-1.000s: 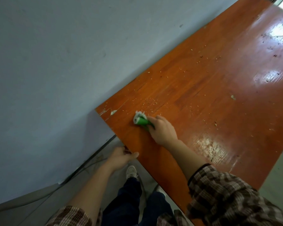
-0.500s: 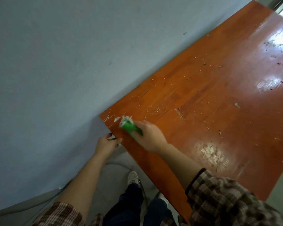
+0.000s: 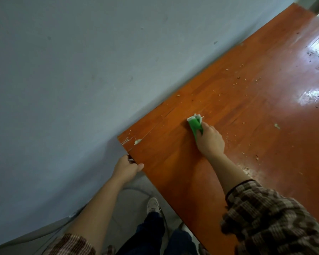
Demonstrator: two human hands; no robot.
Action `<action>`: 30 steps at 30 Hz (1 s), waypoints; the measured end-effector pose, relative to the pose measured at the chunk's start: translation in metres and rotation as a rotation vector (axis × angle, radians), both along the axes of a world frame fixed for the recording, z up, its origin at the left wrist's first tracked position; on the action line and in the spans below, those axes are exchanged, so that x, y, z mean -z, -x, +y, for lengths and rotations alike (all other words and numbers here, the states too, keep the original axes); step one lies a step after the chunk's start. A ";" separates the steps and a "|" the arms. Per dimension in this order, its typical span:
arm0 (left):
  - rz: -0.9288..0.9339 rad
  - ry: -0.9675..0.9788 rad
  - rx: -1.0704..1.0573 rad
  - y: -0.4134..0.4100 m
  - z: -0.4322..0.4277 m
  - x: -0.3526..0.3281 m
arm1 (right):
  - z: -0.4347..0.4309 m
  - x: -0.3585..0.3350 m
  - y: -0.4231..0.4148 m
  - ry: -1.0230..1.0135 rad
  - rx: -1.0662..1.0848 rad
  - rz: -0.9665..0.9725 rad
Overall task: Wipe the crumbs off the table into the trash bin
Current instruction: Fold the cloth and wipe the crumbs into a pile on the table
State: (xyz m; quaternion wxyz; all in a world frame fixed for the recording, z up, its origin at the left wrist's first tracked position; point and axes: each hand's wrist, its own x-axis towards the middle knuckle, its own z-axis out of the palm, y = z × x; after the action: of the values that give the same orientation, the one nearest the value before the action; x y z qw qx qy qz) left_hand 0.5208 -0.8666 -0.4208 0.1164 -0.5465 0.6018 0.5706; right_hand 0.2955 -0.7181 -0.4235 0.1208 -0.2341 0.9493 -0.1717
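A glossy orange-brown wooden table (image 3: 173,172) runs along a grey wall. Crumbs (image 3: 236,83) lie scattered over its middle and far part, with more near my right wrist. My right hand (image 3: 209,140) presses a green and white cloth (image 3: 195,125) flat on the tabletop, a short way in from the wall side. My left hand (image 3: 126,167) is cupped at the table's near edge close to the corner, its thumb resting on the top; I cannot tell whether it holds anything. No trash bin is in view.
The grey wall (image 3: 72,80) borders the table's left side. A chipped white patch (image 3: 134,141) marks the near corner. Below the edge are my legs and a white shoe (image 3: 152,206) on grey floor, with a cable (image 3: 133,189) along the floor.
My right hand has carried the cloth from the near corner back toward the table's middle. My left hand stays at the edge near the corner.
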 end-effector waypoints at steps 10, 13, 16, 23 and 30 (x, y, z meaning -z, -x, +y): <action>0.012 0.046 0.159 0.003 -0.025 0.001 | -0.109 -0.016 -0.109 0.208 -0.411 -0.370; -0.012 0.064 0.184 0.001 -0.028 0.006 | -0.121 -0.005 -0.113 0.137 -0.484 -0.208; -0.054 0.167 0.176 0.003 -0.029 0.005 | -0.120 0.003 -0.097 0.145 -0.424 -0.133; -0.177 0.387 0.496 0.015 -0.027 -0.015 | -0.073 0.008 -0.018 0.120 -0.024 -0.074; -0.135 0.495 0.678 0.050 -0.023 -0.010 | -0.029 -0.005 0.033 0.095 0.236 -0.029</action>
State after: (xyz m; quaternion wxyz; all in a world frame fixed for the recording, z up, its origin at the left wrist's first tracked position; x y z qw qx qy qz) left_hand 0.4708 -0.8892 -0.4107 0.2015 -0.3653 0.8574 0.3013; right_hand 0.2620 -0.7475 -0.4181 0.1022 -0.1239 0.9592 -0.2327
